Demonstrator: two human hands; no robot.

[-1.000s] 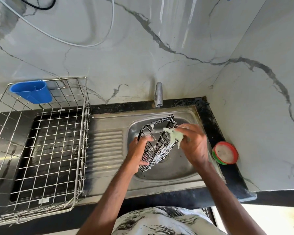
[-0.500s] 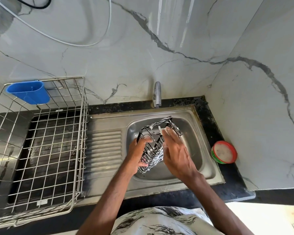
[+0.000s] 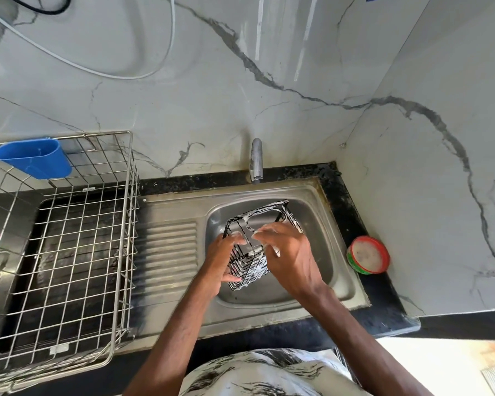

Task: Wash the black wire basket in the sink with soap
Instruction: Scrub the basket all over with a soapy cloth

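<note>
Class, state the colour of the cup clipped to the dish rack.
Blue cup, seen in the head view.

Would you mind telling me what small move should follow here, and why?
Probably rub the right hand along the black wire basket, since suds coat it, the left hand steadies it over the steel sink, and the tap shows no water.

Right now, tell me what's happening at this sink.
A person is washing a black wire basket over the steel sink. The left hand grips its side and holds it tilted above the basin, while the right hand works across the sudsy wires. No water runs from the tap. A red-rimmed soap tub sits on the counter to the right.
</note>
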